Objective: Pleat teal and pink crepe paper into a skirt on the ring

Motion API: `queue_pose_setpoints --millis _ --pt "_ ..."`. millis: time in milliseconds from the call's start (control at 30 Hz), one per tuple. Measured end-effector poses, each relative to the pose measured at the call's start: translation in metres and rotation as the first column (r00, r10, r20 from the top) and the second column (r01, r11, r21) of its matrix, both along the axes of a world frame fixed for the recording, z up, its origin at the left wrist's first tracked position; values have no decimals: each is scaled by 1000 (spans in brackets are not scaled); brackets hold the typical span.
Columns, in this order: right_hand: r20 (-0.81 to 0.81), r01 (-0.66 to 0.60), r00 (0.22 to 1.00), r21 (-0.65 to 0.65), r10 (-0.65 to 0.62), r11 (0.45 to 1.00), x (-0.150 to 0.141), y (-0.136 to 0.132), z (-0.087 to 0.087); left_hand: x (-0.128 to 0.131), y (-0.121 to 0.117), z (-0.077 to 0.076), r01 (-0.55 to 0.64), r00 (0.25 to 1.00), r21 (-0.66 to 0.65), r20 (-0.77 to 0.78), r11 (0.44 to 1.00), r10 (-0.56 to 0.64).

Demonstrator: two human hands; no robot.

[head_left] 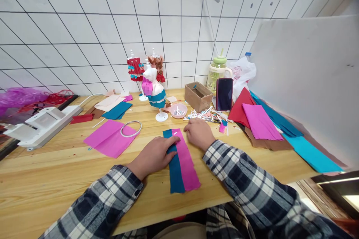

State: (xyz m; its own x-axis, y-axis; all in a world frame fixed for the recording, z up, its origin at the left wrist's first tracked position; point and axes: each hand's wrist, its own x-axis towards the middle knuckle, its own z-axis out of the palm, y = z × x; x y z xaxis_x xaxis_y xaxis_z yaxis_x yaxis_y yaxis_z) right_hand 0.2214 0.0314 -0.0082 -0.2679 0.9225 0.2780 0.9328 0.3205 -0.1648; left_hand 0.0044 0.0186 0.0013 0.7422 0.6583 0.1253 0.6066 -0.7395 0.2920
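A pink-and-blue strip [181, 171] is held flat on the desk [33, 190] by the left hand [154, 155], thumb and fingers parted. By its far end, the right hand [200, 133] is seen curled near white scraps [200, 114]; whether anything is gripped cannot be told.

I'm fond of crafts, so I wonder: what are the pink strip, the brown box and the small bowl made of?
Pink strip: probably crepe paper, matte, with ragged edges. Brown box: likely cardboard, dull, with thin walls. Small bowl: perhaps plastic, looking smooth and pale pink.
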Motion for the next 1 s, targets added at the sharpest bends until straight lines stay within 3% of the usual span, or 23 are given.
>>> queue_pose_setpoints --millis 67,100,233,300,367,467,600,700,767,833,900,1000 --pt "-11 119 993 32 -119 992 7 2 0 0 0 1 5 1000 17 -15 1000 -5" --pt "-24 107 994 38 -106 994 7 2 1 0 -1 1 9 1000 24 -21 1000 -9" --pt "2 -189 982 -22 189 982 -4 -1 2 1 -1 2 11 1000 -7 -27 1000 -11" --pt "46 -206 977 -53 209 977 -8 -3 3 1 -1 2 0 1000 -49 -8 999 0" --pt "78 -146 985 -78 152 986 -6 -2 4 0 -1 1 -14 1000 -80 12 997 15" --pt "103 41 994 -81 -33 996 8 3 4 -1 0 1 -32 999 -113 18 993 35" --pt "110 278 957 -74 -269 958 22 9 2 -3 2 -1 -36 998 -131 37 991 41" --pt "11 339 941 -88 -339 937 21 10 3 -3 3 -2 -36 996 -102 83 994 45" --pt "-155 260 952 -54 -266 964 17 9 4 -3 4 -2 -46 991 -49 127 998 51" --pt "-362 115 926 3 -106 993 12 6 5 -4 4 -1 -59 984 6 166 998 57" --pt "-544 -11 839 40 31 999 4 3 7 -4 4 1 -69 980 39 189 997 60" --pt "-705 -134 697 52 131 990 -9 -4 8 -4 4 3 -70 979 65 197 995 56"
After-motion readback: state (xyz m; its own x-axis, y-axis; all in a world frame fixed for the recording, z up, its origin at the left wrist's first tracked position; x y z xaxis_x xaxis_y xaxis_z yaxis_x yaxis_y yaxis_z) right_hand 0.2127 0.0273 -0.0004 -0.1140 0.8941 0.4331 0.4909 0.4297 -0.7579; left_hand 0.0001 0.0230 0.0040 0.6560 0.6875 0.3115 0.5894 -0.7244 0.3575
